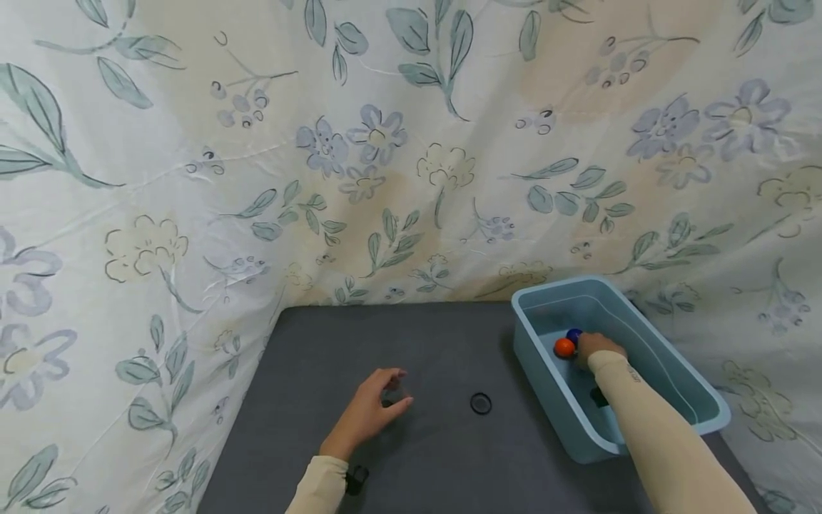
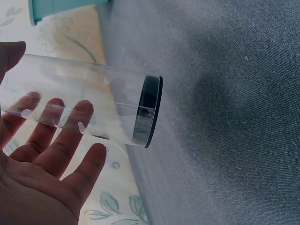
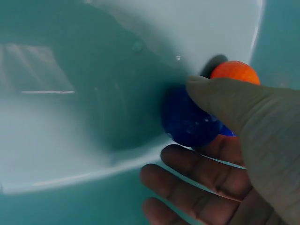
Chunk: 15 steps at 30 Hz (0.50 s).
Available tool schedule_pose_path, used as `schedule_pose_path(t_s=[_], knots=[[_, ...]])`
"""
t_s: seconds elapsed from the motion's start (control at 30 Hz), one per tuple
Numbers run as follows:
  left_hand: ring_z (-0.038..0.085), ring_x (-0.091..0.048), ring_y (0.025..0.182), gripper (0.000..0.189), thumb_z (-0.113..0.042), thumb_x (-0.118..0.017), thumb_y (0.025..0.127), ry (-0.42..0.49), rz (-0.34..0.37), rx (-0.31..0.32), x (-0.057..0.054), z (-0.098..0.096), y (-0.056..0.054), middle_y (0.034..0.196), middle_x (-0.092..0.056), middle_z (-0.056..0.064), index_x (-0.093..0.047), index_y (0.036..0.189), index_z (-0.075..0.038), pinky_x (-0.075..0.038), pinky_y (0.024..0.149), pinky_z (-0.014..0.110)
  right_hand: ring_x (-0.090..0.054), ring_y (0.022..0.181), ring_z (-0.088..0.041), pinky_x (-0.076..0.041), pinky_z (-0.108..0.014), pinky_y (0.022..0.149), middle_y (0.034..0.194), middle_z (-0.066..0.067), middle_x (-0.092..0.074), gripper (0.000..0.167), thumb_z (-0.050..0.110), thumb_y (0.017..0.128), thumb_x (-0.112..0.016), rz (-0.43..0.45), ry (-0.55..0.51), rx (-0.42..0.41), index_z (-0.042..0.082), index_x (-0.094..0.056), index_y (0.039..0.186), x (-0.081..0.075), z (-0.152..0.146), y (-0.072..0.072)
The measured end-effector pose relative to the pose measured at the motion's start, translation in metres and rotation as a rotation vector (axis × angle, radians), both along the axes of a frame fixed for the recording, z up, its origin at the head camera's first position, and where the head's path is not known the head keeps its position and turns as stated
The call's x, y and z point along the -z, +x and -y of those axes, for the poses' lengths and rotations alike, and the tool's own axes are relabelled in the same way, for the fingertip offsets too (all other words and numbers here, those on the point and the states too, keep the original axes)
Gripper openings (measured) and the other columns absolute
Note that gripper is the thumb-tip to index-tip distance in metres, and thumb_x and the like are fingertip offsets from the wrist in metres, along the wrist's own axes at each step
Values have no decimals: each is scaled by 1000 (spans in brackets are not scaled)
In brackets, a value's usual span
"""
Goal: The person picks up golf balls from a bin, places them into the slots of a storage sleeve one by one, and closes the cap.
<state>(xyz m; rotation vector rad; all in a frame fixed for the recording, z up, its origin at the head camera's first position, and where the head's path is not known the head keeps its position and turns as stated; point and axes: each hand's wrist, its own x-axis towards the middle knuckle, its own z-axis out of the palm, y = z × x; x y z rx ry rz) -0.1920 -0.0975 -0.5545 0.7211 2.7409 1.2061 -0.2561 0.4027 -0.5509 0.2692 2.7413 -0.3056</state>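
My left hand (image 1: 371, 408) curls around a clear cylinder (image 2: 110, 93), which has a black end (image 2: 149, 111). In the left wrist view the fingers (image 2: 68, 145) lie along one side of it and the thumb along the other. My right hand (image 1: 597, 348) reaches down into a light blue bin (image 1: 546, 382). There the right wrist view has a dark blue ball (image 3: 190, 117) between thumb and fingers. Beside it are an orange ball (image 3: 235, 72) and a sliver of another blue ball (image 3: 227, 131), mostly hidden by the hand.
A round black ring-like piece (image 1: 480, 403) lies on the dark grey table (image 1: 449, 343) between the left hand and the bin. Floral cloth (image 1: 385, 143) hangs behind and along the sides. The bin's tall walls surround the right hand.
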Motion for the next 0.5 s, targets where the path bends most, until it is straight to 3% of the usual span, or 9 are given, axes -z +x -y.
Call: schedule_pose_path(t_s=[0.23,0.5], knots=[[21,-67,118,49,-44,-72,98,7,6,4,-1,-2,-1,129,-63,3,-59,139,-22,-57,100,47,-60,79,-35,-54,-48,68,96,-27,-64,31,13,90,-73,70,-5,29,-12,-64,107,-7,-5,-2],[21,-68,117,49,-44,-72,98,1,2,18,-1,-7,0,126,-62,0,-59,140,-22,-57,100,47,-61,79,-34,-55,-48,71,95,-24,-65,39,18,87,-78,25,-48,20,-12,-65,109,-30,-3,7]])
